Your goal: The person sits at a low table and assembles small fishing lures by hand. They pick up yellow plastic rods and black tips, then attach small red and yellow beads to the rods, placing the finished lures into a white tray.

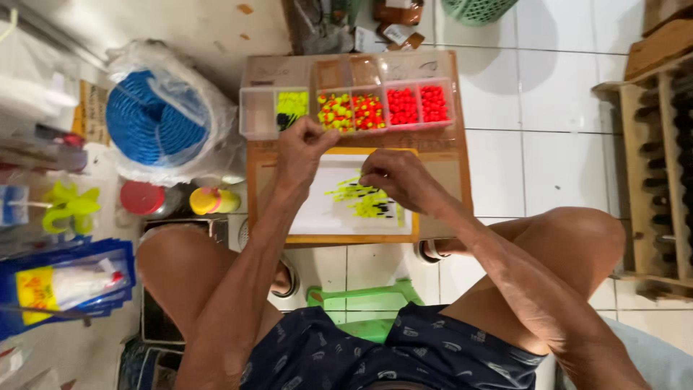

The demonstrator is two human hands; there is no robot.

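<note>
So I'm perched on a green stool looking straight down at my board, mid frame. My left hand is up by the clear divided box, fingertips pinched together on something too tiny to make out, probably one of the small floats. My right hand sits just right of it, curled, fingertips down on the yellow-and-black pile lying on the white sheet; can't tell if it's actually got one pinched or is just touching. These things look feather-light, thin and a bit slick, so I'd say they want a fingertip pinch on the thicker yellow part, not the skinny black end, and they'd scatter with one nudge. The box holds more yellow ones at its left, yellow-red beads in the middle, red beads at right, and it sits close beyond my knuckles, easy to bump. Left of the board there's a bagged blue rope coil, a red lid and a yellow spool. Wooden rack far right, well out of the way.
</note>
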